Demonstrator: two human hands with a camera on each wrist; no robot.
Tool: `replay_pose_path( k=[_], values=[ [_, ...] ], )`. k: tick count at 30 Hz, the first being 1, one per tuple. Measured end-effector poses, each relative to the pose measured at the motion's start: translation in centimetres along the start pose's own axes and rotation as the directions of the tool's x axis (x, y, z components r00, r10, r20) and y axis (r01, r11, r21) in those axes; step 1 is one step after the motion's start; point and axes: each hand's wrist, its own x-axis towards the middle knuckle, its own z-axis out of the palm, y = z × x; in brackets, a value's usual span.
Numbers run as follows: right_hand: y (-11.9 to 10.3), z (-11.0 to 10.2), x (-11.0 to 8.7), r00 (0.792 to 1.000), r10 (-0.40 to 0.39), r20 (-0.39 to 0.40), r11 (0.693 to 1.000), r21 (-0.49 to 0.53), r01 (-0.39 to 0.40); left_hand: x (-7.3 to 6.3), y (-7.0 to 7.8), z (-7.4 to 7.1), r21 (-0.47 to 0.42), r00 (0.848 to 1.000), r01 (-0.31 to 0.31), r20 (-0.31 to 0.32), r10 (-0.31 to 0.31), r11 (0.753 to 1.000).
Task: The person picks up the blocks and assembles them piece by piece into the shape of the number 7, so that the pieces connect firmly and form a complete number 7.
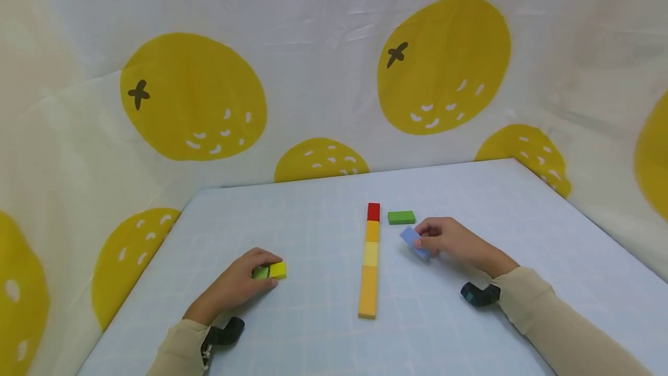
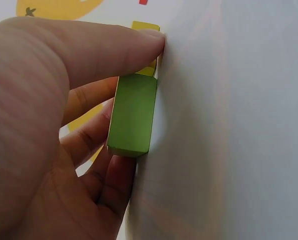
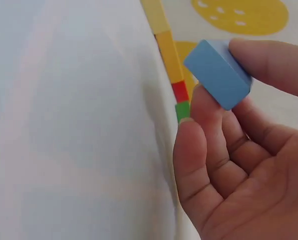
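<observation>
My right hand (image 1: 453,242) pinches a blue block (image 3: 219,75) between thumb and fingers. The block is tilted, close over the table, to the right of a row of blocks. On the left, my left hand (image 1: 241,278) has its thumb against a yellow block (image 1: 278,270), with fingers curled round the far side. A light green block (image 2: 133,114) sits end to end with the yellow one, inside the curve of that hand. Just beyond the blue block lies a darker green block (image 1: 401,217), flat on the table.
Down the middle of the table (image 1: 313,341) runs a line of blocks: a red one (image 1: 373,212), an orange-yellow one (image 1: 372,231), a pale yellow one (image 1: 370,254) and a longer orange one (image 1: 367,292). A fruit-patterned curtain (image 1: 323,74) hangs behind and beside the table.
</observation>
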Motion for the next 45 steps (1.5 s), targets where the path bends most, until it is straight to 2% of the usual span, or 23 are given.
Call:
replay_pose_path(
  k=[4, 11, 15, 20, 25, 31, 34, 41, 45],
  values=[
    [-0.5, -0.1, 0.8, 1.000, -0.012, -0.019, 0.999, 0.037, 0.013, 0.0, 0.0, 0.1, -0.008, 1.000, 0.011, 0.010, -0.011, 1.000],
    [-0.9, -0.3, 0.9, 0.998, -0.020, -0.064, 0.991, 0.132, 0.029, 0.5, 0.3, 0.4, -0.018, 0.999, 0.019, 0.036, -0.019, 1.000],
    [-0.8, -0.2, 1.3, 0.998, -0.040, -0.041, 0.974, 0.219, 0.047, 0.6, 0.4, 0.3, -0.010, 0.999, 0.027, 0.030, -0.027, 1.000],
    [-0.8, -0.4, 1.6, 0.998, -0.070, -0.002, 0.944, 0.323, 0.067, 0.4, 0.2, 0.2, -0.012, 1.000, 0.009, 0.016, -0.008, 1.000],
    [-0.6, -0.6, 1.9, 0.997, -0.076, 0.013, 0.942, 0.328, 0.068, 0.4, 0.1, 0.1, 0.003, 1.000, 0.010, 0.011, -0.010, 1.000],
    [-1.0, -0.5, 2.8, 0.997, -0.067, -0.033, 0.948, 0.309, 0.073, 0.7, 0.4, 0.0, 0.014, 0.999, 0.049, 0.017, -0.050, 0.999],
    [-1.4, -0.3, 3.5, 0.995, -0.061, -0.076, 0.935, 0.344, 0.084, 0.8, 0.6, 0.0, 0.005, 0.998, 0.061, 0.012, -0.061, 0.998],
    [-1.7, 0.1, 4.6, 0.993, -0.016, -0.117, 0.898, 0.434, 0.066, 0.2, 0.2, 0.4, -0.001, 0.999, 0.026, 0.045, -0.025, 1.000],
    [-2.3, 0.1, 5.6, 0.989, -0.021, -0.146, 0.876, 0.475, 0.089, -0.2, 0.0, 0.1, -0.006, 1.000, 0.024, 0.018, -0.024, 1.000]
  ],
)
